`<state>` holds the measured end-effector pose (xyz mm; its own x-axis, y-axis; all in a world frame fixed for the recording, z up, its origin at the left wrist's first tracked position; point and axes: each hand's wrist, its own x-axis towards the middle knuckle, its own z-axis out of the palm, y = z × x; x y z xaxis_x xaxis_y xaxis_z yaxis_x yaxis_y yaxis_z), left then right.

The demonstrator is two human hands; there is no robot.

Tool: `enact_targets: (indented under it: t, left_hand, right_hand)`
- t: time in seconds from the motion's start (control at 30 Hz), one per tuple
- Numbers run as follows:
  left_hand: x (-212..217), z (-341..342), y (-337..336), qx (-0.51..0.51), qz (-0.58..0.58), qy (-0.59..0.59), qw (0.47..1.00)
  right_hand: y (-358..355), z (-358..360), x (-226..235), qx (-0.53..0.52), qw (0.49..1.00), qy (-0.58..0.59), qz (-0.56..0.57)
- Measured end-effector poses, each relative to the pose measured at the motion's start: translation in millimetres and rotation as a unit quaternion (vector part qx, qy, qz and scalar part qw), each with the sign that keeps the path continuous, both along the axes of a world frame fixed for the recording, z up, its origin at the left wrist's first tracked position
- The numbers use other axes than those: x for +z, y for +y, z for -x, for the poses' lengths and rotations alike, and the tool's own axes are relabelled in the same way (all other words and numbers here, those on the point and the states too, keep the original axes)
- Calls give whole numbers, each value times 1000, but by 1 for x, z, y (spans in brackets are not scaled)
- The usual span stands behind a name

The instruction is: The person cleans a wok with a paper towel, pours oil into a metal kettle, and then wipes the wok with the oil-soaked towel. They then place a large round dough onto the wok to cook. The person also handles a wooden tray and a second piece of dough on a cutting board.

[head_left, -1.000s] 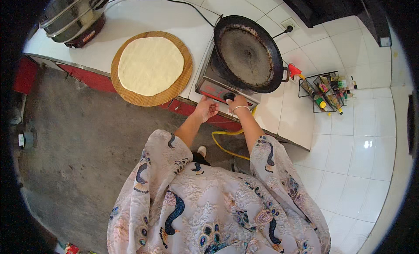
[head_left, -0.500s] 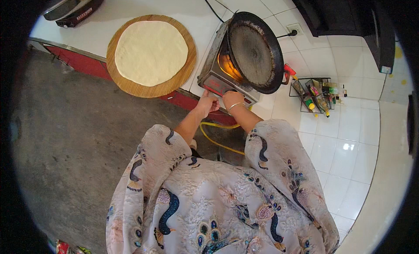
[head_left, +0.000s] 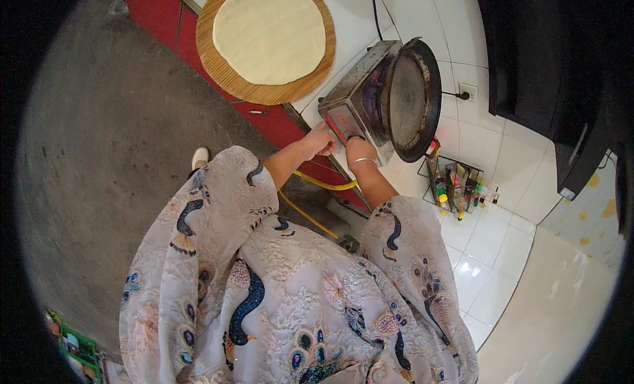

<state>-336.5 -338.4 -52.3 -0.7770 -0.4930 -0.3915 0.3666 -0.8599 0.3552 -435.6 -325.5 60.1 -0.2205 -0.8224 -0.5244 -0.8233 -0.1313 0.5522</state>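
Note:
At the front of a silver gas stove (head_left: 356,97), my right hand (head_left: 360,149) has its fingers curled on a dark knob (head_left: 355,138). Close beside it, my left hand (head_left: 320,140) is closed at the stove's front edge, next to a red strip (head_left: 335,129) on or against the panel. Whether those fingers hold anything is hidden. On the burner sits a round black pan (head_left: 411,100), its inside bare and worn. No flame shows beneath it. A wide, flat sheet of dough (head_left: 269,34) lies on a round slatted wooden board (head_left: 221,70) left of the stove.
The board overhangs the red-fronted counter (head_left: 271,123). A yellow hose (head_left: 323,181) hangs below the stove. To the right stands a wire rack (head_left: 452,182) of bottles by the tiled wall. A black cord runs to a wall socket (head_left: 467,92). A green crate (head_left: 79,348) is at lower left.
The orange flame seen under the pan is gone from view. My view has turned, so stove and board appear farther right. Both hands stay at the stove front.

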Motion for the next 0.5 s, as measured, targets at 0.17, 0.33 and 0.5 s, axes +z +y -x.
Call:
enact_targets:
  t: [0.17,0.33,0.5]
  left_hand:
    - [-5,-3,11,8,4,14,1000]
    - [9,-23,16,28,34,-79,996]
    - [24,-29,13,42,83,-93,991]
  right_hand:
    - [6,13,8,-27,999,7,34]
    - [21,21,20,-156,965,-101,184]
    - [43,58,-13,-621,597,-450,235]
